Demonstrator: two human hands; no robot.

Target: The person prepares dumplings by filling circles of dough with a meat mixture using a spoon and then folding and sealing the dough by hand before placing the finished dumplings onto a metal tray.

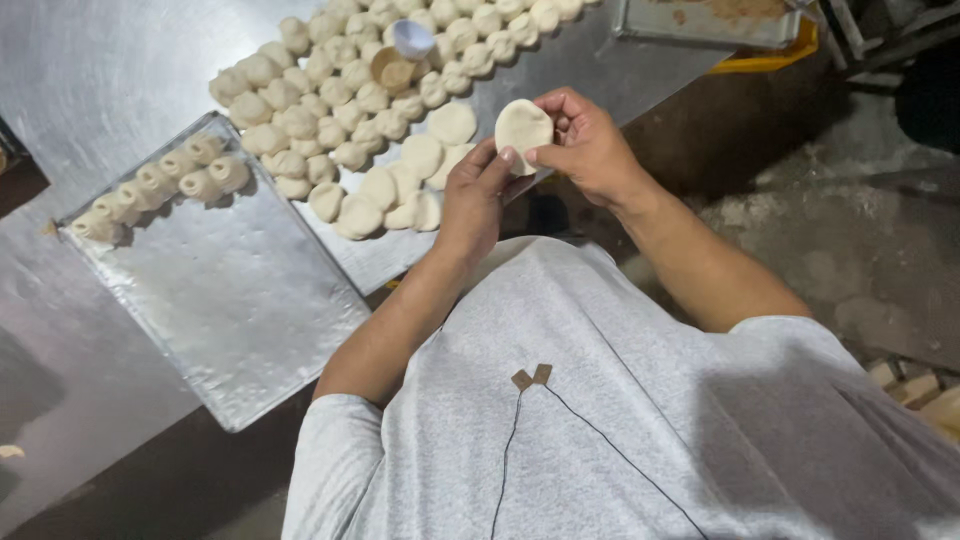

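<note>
While most of the work looks to lie ahead, the broad stainless-steel table already carries signs of a start. On its near left sits a rectangular shiny metal tray, and only its far left edge is filled: a single short row of pleated, finished dough dumplings lies there, while the rest of the tray shows bare metal. I would judge that a small part is done.

Far more waits to the right of the tray. A wide heap of pale, unshaped dough pieces spreads across the table toward the far right, some rounded into balls and a few nearer ones flattened into discs. Among them, at the far side, stands a small round cup of brownish filling with a white spoon-like thing resting on it. Another metal tray sits at the far right edge; what it holds I cannot tell.

Nearest the person, above the table's near edge, both hands meet on one flat round disc of pale dough. The right hand cradles it from behind with fingers curled round its rim, and the left hand pinches its lower edge between thumb and fingertips. The disc looks open and unpleated, so this piece seems barely begun.
</note>
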